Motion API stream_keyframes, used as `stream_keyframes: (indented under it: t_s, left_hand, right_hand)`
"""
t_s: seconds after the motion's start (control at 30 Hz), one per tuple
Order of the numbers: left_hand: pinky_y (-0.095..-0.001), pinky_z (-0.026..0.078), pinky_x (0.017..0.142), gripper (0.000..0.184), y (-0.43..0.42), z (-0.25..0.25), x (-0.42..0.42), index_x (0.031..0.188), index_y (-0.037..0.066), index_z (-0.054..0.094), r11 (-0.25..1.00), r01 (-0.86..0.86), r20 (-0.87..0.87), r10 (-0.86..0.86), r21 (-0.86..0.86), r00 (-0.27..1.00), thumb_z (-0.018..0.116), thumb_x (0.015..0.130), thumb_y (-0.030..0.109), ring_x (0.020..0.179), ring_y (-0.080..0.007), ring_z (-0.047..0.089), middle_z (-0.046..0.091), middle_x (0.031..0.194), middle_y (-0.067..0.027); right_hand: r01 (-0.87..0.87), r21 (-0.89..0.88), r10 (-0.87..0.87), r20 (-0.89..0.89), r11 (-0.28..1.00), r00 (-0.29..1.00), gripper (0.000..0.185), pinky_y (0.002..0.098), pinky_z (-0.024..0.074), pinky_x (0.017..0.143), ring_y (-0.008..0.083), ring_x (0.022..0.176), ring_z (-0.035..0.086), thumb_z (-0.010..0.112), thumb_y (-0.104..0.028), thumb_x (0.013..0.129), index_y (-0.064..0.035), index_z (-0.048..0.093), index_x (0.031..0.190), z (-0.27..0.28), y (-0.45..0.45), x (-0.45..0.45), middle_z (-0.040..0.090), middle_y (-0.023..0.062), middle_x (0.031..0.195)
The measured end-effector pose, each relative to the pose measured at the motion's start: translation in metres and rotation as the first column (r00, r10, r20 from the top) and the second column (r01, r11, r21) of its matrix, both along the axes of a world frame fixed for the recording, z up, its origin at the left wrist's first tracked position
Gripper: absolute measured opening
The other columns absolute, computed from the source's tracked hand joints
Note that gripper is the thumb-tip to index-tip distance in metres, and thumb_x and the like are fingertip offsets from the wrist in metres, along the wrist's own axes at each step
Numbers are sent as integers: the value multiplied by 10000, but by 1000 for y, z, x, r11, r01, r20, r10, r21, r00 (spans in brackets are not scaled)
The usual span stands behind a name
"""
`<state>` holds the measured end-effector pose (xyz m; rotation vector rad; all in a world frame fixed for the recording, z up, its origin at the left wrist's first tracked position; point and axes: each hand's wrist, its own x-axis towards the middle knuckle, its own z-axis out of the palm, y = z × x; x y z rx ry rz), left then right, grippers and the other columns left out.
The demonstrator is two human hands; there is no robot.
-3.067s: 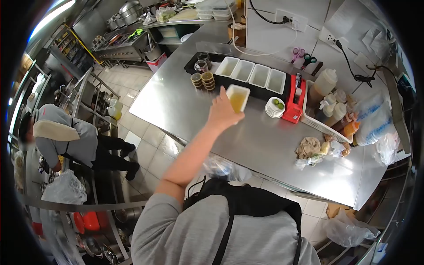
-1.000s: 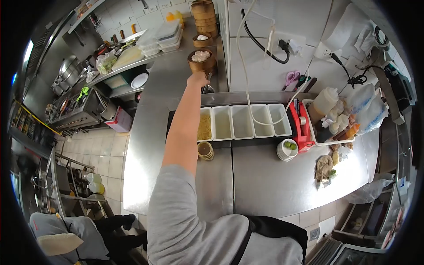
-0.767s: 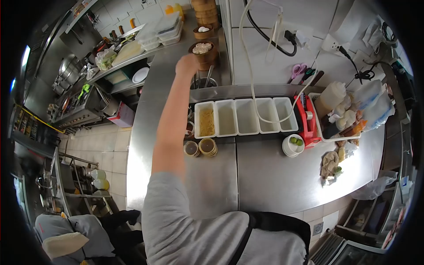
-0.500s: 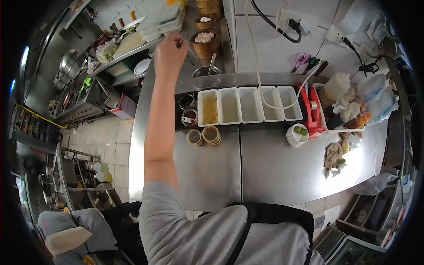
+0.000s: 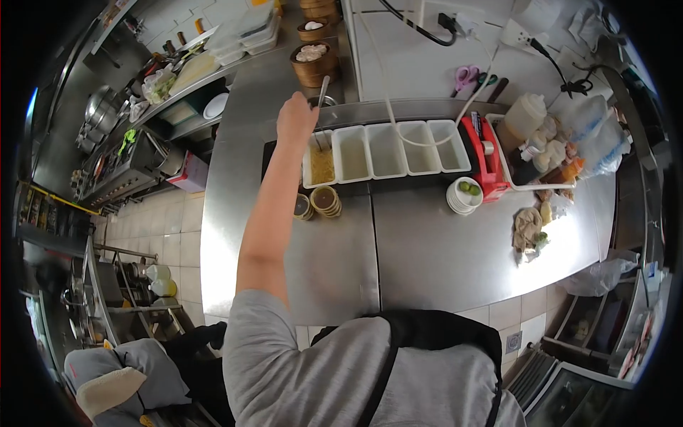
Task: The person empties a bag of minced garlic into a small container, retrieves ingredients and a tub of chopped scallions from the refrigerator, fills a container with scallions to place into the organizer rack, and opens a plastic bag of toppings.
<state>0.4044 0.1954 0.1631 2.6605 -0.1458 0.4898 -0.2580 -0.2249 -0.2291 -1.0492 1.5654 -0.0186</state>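
Observation:
My left hand (image 5: 297, 121) is closed around a thin metal utensil (image 5: 321, 139) that looks like a fork. Its prongs point down into the leftmost white tub (image 5: 307, 174), which holds yellowish, shredded-looking food (image 5: 323, 165). Just beyond the hand, a spoon handle (image 5: 324, 89) sticks up from a metal pot, partly hidden. More white tubs (image 5: 386, 151) stand in a row to the right. Nearer to me are stacked small cups of brown sauce (image 5: 326, 201) and another such cup (image 5: 303, 207), partly covered by my forearm. My right hand is out of view.
Bamboo steamers (image 5: 313, 65) stand at the back. A red tape dispenser (image 5: 486, 160), bowls with green limes (image 5: 465, 196), a basket of bottles (image 5: 523, 124) and a crumpled cloth (image 5: 527, 229) are to the right. Another person's grey sleeve (image 5: 160, 363) shows at lower left.
My left hand has moved right and toward me, from near the plastic boxes at the back to above the leftmost tub. The utensil's prongs now show. The whole view has shifted slightly.

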Motion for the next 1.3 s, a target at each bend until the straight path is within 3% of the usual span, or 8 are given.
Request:
stream_keyframes:
  t_s: [0.23, 0.37, 0.43, 0.57, 0.63, 0.8, 1.2, 1.3]
  left_hand:
    - [-419, 478, 810, 382, -43, -3, -71, 1040, -10, 546, 968, 229, 142, -242, 104, 960, 623, 841, 306, 968, -349, 581, 593, 982, -192]
    - [-461, 462, 809, 385, -106, -63, -113, 955, -39, 581, 899, 424, -24, -424, 110, 905, 475, 921, 330, 943, -366, 572, 596, 951, -207]
    - [-457, 453, 806, 402, -142, -79, -133, 935, -40, 589, 910, 404, -134, -391, 93, 911, 438, 936, 332, 929, -371, 572, 601, 938, -203]
    - [-479, 402, 872, 448, -150, -78, -141, 1004, -64, 562, 932, 352, -134, -339, 90, 931, 427, 942, 359, 983, -398, 541, 584, 1009, -230]
    - [-525, 204, 1078, 630, -147, -90, -154, 1308, -69, 406, 943, 327, -124, -318, 64, 940, 452, 925, 430, 1341, -393, 268, 398, 1364, -263]
    - [-509, 220, 1073, 533, -174, -80, -223, 1281, -10, 467, 902, 432, 57, -433, 22, 900, 564, 882, 329, 1329, -390, 266, 361, 1393, -216]
    - [-456, 305, 1040, 327, -289, -85, -301, 1123, 40, 597, 803, 569, 97, -561, -176, 822, 620, 813, 142, 1265, -386, 347, 443, 1302, -190]
    - [-438, 331, 1022, 284, -300, -80, -254, 1101, 46, 606, 866, 476, 207, -442, -156, 873, 596, 825, 112, 1221, -377, 396, 486, 1254, -180]
  right_hand:
    - [209, -279, -177, 137, 937, 975, 257, 349, 503, 534, 215, 678, 627, 540, -224, 850, -48, 608, 1024, -26, -60, -60, 622, 84, 843]
    - [111, -894, -363, -60, 434, 930, 230, 322, 489, 465, 220, 636, 625, 575, -206, 839, -55, 650, 997, 31, -142, -38, 640, 109, 730]
    - [594, -649, -314, 506, 475, 803, 245, 308, 546, 666, 216, 813, 627, 516, -132, 901, -44, 599, 1114, 81, -177, -14, 633, 85, 985]
    - [651, -600, -137, 678, 466, 723, 232, 290, 516, 633, 189, 775, 620, 509, -76, 894, -14, 591, 1102, 185, -202, 64, 625, 114, 1000]
    - [571, -667, 22, 659, 478, 752, 225, 264, 508, 627, 175, 774, 621, 498, -52, 889, -5, 594, 1087, 227, -199, 112, 633, 111, 963]
    - [84, -805, 562, 480, 587, 673, 216, 256, 489, 706, 147, 795, 606, 485, -10, 872, -3, 615, 1045, 292, -166, 223, 603, 66, 908]
    - [-226, -843, 737, -537, -488, 412, 108, 389, 430, 753, 302, 786, 548, 605, 24, 706, -36, 634, 791, 274, -223, 343, 601, 115, 826]
    - [-148, -971, 867, -236, -189, 438, 51, 391, 420, 731, 300, 796, 543, 607, 19, 717, -29, 602, 733, 267, -246, 354, 602, 113, 803]
